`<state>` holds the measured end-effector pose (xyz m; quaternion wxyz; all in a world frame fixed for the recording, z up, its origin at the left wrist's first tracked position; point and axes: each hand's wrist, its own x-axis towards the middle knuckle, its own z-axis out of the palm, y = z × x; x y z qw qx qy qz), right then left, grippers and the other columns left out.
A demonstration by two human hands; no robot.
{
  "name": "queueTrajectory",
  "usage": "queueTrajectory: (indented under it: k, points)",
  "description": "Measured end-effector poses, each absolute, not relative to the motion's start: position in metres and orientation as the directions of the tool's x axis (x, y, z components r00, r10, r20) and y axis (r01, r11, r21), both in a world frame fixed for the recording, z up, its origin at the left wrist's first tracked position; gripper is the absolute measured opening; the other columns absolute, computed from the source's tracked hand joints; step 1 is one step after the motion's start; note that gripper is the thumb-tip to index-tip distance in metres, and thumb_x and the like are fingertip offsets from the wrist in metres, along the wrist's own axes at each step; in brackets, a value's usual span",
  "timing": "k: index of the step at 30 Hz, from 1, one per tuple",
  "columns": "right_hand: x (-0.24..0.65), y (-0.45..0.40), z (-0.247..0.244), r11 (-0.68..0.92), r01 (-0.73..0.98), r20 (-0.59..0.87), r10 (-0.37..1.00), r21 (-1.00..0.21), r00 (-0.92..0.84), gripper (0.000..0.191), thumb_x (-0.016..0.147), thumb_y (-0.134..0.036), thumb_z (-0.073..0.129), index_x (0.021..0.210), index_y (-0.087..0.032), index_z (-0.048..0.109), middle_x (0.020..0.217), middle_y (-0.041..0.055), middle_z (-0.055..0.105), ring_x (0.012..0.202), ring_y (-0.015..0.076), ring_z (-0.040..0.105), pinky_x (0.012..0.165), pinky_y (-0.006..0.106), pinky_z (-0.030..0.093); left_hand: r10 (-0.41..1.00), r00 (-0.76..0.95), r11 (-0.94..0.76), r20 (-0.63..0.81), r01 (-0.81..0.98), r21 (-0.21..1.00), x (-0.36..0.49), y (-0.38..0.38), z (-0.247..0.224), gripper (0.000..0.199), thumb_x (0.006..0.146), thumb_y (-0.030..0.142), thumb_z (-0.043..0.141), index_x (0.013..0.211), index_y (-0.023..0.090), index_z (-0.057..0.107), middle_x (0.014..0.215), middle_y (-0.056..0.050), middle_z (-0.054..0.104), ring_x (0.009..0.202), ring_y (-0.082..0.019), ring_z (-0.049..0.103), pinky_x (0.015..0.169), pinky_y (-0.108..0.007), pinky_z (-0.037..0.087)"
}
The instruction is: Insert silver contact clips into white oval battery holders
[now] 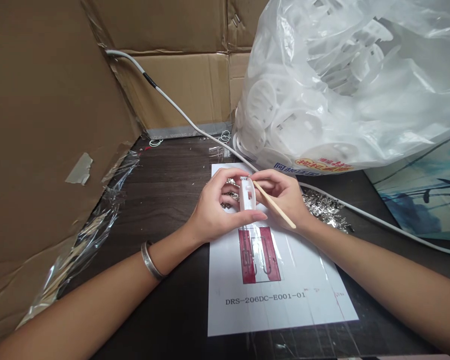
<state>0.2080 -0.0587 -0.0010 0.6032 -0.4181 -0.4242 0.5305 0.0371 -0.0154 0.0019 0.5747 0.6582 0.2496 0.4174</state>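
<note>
My left hand grips a small white plastic part on edge, with the thumb along its lower end. A slot shows in the face turned to the right. Close against it, my right hand pinches a thin wooden stick, whose near end slants down to the right. The stick's far tip meets the top of the white part; the exact contact is hidden by fingers. Small shiny metal pieces lie heaped beside my right wrist, and more show behind my left fingers.
Beneath my hands lies a printed sheet taped to the dark table. A large clear bag of white plastic parts stands at the back right. A white cable crosses behind my hands. Cardboard walls enclose the left and back.
</note>
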Motion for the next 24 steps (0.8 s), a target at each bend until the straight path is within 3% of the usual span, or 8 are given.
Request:
queueTrajectory:
  k: [3, 5, 8, 12, 16, 21, 24]
  points:
    - [0.208, -0.0593, -0.0007, 0.101, -0.23, 0.086, 0.993, -0.968, 0.074, 0.041, 0.06, -0.038, 0.102, 0.087, -0.022, 0.076, 0.072, -0.0006, 0.076, 0.067, 0.0166, 0.072, 0.061, 0.028, 0.059, 0.838, 0.507, -0.158, 0.202, -0.129, 0.979, 0.0382, -0.0181, 0.0059, 0.072, 0.053, 0.046, 0.101, 0.108, 0.021, 0.062, 0.11, -0.006, 0.067, 0.085, -0.017, 0.074, 0.062, -0.02, 0.061]
    - [0.2073, -0.0598, 0.0002, 0.136, -0.158, 0.117, 0.986, -0.978, 0.122, 0.033, 0.072, -0.045, 0.094, 0.088, -0.022, 0.076, 0.076, 0.0011, 0.076, 0.068, 0.0163, 0.072, 0.059, 0.029, 0.059, 0.846, 0.508, -0.101, 0.165, -0.151, 0.983, 0.0398, -0.0191, 0.0075, 0.068, 0.06, 0.059, 0.095, 0.104, 0.02, 0.059, 0.104, -0.006, 0.069, 0.08, -0.017, 0.073, 0.059, -0.022, 0.06]
    - [0.2061, -0.0609, 0.0021, 0.186, -0.107, 0.157, 0.959, -0.977, 0.238, 0.036, 0.087, -0.056, 0.08, 0.094, -0.021, 0.077, 0.087, 0.0056, 0.08, 0.064, 0.015, 0.071, 0.053, 0.028, 0.058, 0.848, 0.524, 0.03, 0.075, -0.189, 0.981, 0.0427, -0.0187, 0.008, 0.065, 0.074, 0.078, 0.076, 0.098, 0.021, 0.054, 0.078, -0.002, 0.07, 0.062, -0.017, 0.07, 0.053, -0.027, 0.058]
    - [0.2069, -0.0625, 0.0035, 0.228, -0.133, 0.188, 0.947, -0.965, 0.26, 0.038, 0.087, -0.058, 0.078, 0.092, -0.021, 0.075, 0.09, 0.0064, 0.08, 0.061, 0.0145, 0.07, 0.047, 0.027, 0.055, 0.832, 0.553, 0.149, -0.041, -0.151, 0.977, 0.0441, -0.0164, 0.0053, 0.072, 0.085, 0.091, 0.043, 0.081, 0.021, 0.057, 0.053, -0.004, 0.065, 0.046, -0.019, 0.065, 0.047, -0.03, 0.053]
    - [0.2094, -0.0624, 0.0018, 0.225, -0.157, 0.191, 0.96, -0.962, 0.204, 0.034, 0.083, -0.051, 0.085, 0.082, -0.02, 0.071, 0.072, 0.0036, 0.076, 0.063, 0.0158, 0.073, 0.047, 0.024, 0.055, 0.799, 0.6, 0.133, -0.047, -0.099, 0.986, 0.0418, -0.0159, 0.0033, 0.079, 0.09, 0.09, 0.027, 0.07, 0.021, 0.059, 0.049, -0.006, 0.064, 0.046, -0.019, 0.065, 0.051, -0.031, 0.054]
    - [0.2114, -0.0617, 0.0007, 0.179, -0.189, 0.154, 0.978, -0.966, 0.137, 0.024, 0.085, -0.041, 0.085, 0.089, -0.019, 0.075, 0.079, 0.0053, 0.08, 0.071, 0.0163, 0.076, 0.051, 0.023, 0.058, 0.769, 0.639, 0.12, -0.019, -0.115, 0.986, 0.0404, -0.0154, 0.0043, 0.078, 0.088, 0.092, 0.029, 0.082, 0.021, 0.061, 0.051, -0.003, 0.065, 0.044, -0.018, 0.062, 0.049, -0.031, 0.052]
    - [0.2111, -0.0617, 0.0013, 0.184, -0.173, 0.159, 0.976, -0.968, 0.145, 0.024, 0.085, -0.04, 0.085, 0.083, -0.018, 0.076, 0.077, 0.0052, 0.079, 0.071, 0.0159, 0.075, 0.051, 0.023, 0.059, 0.76, 0.649, 0.115, -0.037, -0.078, 0.99, 0.041, -0.0145, 0.0048, 0.083, 0.088, 0.093, 0.026, 0.077, 0.02, 0.064, 0.051, -0.006, 0.065, 0.046, -0.018, 0.063, 0.052, -0.031, 0.053]
